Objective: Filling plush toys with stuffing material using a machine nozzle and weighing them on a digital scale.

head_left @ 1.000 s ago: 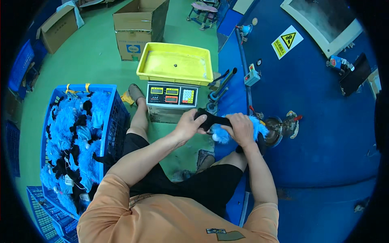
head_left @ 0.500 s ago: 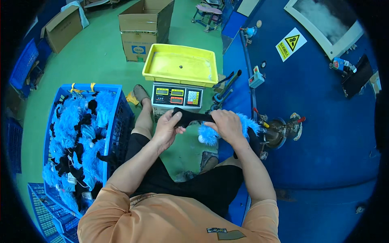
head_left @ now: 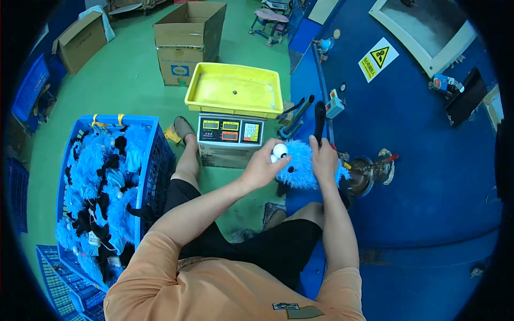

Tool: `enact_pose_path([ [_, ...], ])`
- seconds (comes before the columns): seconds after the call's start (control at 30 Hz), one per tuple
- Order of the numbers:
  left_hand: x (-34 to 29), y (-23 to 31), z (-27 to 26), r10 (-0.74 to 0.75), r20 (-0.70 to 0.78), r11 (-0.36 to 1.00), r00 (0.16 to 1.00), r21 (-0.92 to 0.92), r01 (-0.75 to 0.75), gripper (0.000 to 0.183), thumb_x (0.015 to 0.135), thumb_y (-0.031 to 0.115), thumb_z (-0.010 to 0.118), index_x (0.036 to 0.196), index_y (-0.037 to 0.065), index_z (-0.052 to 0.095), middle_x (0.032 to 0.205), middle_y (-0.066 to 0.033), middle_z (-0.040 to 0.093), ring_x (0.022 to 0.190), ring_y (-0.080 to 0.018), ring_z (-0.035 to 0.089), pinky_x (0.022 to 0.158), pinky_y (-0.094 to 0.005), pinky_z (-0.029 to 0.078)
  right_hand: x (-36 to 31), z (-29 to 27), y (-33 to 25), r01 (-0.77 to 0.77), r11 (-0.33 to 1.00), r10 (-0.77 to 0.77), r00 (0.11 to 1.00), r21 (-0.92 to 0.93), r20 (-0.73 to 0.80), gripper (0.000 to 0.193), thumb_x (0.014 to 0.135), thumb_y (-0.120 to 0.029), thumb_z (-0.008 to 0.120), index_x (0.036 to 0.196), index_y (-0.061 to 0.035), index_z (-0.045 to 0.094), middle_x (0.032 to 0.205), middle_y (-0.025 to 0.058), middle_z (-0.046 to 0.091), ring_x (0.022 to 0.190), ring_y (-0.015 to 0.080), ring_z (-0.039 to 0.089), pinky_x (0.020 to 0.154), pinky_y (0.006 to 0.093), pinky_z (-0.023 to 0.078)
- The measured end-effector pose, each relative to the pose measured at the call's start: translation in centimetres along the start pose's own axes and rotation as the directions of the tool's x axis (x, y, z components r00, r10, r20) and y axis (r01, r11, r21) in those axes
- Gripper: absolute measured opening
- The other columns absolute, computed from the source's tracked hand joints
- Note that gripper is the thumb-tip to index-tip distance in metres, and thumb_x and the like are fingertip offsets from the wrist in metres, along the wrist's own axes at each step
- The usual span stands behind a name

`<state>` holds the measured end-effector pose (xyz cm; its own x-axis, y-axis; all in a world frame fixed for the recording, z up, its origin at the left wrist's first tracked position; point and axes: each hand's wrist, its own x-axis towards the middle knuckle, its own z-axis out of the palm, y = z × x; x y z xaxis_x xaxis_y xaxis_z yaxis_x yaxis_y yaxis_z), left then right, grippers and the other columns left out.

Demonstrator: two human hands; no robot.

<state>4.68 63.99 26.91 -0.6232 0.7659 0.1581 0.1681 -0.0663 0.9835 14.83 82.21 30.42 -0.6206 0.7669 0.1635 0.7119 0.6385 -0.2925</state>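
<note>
A fluffy blue plush toy [head_left: 301,160] with white ball eyes and black limbs is between my hands, close to the blue machine wall. My left hand [head_left: 263,168] is closed on its eye end, the thumb lying by the eyes [head_left: 279,151]. My right hand [head_left: 324,163] grips the toy's other side, with a long black limb [head_left: 319,120] sticking up past the fingers. The rear of the toy is partly covered by my right hand and wrist. At my left stands a blue crate [head_left: 147,176] filled with similar blue and black plush toys [head_left: 110,176].
Ahead, a yellow tray [head_left: 235,93] holding a small dark bit rests on a digital scale [head_left: 230,128]. Behind it is an open cardboard box [head_left: 182,53]. At my right, a metal nozzle fitting [head_left: 361,176] with coloured handles juts from the blue machine [head_left: 423,176]; dark rods stand by its edge.
My left hand has let go of the stretched black limb and moved right onto the toy's eye end. The toy has turned so its eyes face up, and the black limb now points upward.
</note>
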Motion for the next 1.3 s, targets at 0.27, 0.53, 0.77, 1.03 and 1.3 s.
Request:
enact_pose_path([
  [0.27,-0.3,-2.5,-0.6,-0.106,-0.055,0.96,0.993,-0.265,0.088,0.034,0.094,0.018,0.066,0.122,0.003,0.052,0.097,-0.0069,0.057,0.08,-0.0137,0.054,0.072,-0.0288,0.05,-5.5,2.6,0.1,0.722,0.676,-0.735,0.649,-0.144,-0.199,0.081,0.085,-0.048,0.069,0.145,-0.0015,0.042,0.136,0.0154,0.054,0.12,0.035,0.054,0.095,0.044,0.043],
  [0.53,-2.4,-1.2,1.0,-0.003,-0.143,0.991,0.99,-0.136,-0.017,0.036,0.1,0.025,0.057,0.126,0.004,0.046,0.107,-0.0106,0.056,0.086,-0.0201,0.057,0.077,-0.0361,0.049,-3.6,2.3,0.6,0.602,0.784,-0.621,0.764,-0.153,-0.176,0.034,0.08,-0.026,0.07,0.108,-0.0084,0.064,0.108,0.012,0.065,0.099,0.0329,0.06,0.085,0.0433,0.047],
  [0.77,-1.7,-3.4,1.4,0.182,-0.298,0.983,0.937,0.081,-0.165,0.034,0.102,0.027,0.052,0.126,0.006,0.044,0.108,-0.012,0.054,0.09,-0.0239,0.057,0.081,-0.0399,0.046,-3.1,3.2,1.7,0.52,0.825,-0.535,0.845,-0.222,-0.009,0.034,0.077,-0.025,0.071,0.104,-0.008,0.062,0.098,0.0124,0.066,0.089,0.0336,0.061,0.079,0.0426,0.047],
  [1.03,3.5,-7.6,-1.3,-0.051,-0.196,0.982,0.979,-0.189,0.014,0.031,0.103,0.032,0.045,0.114,0.004,0.053,0.107,-0.0122,0.057,0.093,-0.026,0.058,0.086,-0.0405,0.047,-3.0,3.2,-2.0,0.536,0.805,-0.555,0.832,-0.253,-0.002,0.034,0.074,-0.021,0.073,0.103,-0.0072,0.062,0.086,0.012,0.064,0.08,0.0346,0.06,0.072,0.0436,0.047],
  [1.3,-3.5,-3.6,2.6,-0.03,-0.292,0.992,0.956,-0.126,-0.008,0.031,0.102,0.032,0.048,0.12,0.008,0.048,0.104,-0.013,0.06,0.092,-0.029,0.059,0.083,-0.0433,0.047,-0.9,4.6,3.1,0.529,0.828,-0.537,0.843,-0.187,0.007,0.041,0.079,-0.029,0.07,0.11,-0.0045,0.062,0.091,0.0143,0.065,0.081,0.0383,0.061,0.071,0.0458,0.046],
])
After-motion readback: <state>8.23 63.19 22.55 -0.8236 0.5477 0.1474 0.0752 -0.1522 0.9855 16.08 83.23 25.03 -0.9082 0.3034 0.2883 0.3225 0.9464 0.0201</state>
